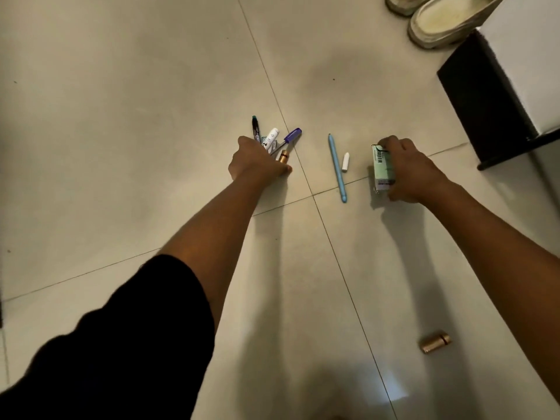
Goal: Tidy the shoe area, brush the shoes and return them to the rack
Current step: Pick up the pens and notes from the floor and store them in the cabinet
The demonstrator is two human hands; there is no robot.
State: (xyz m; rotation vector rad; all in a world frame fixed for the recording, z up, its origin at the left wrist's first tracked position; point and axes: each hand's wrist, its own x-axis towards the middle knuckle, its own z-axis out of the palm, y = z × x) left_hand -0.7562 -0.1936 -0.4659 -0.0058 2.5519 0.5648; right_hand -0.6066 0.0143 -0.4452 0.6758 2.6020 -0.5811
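My left hand grips a bunch of pens and markers low over the tiled floor; a purple-capped pen, a white marker, a dark marker and a gold tube stick out of the fist. My right hand holds a small pale green box with a barcode, standing on the floor. Between the hands lie a light blue pen and a small white cap. A pair of white shoes sits at the top right.
A gold cylinder lies on the floor at the lower right. A dark-sided piece of furniture with a white top stands at the right edge, next to the shoes. Pale floor tiles stretch to the left.
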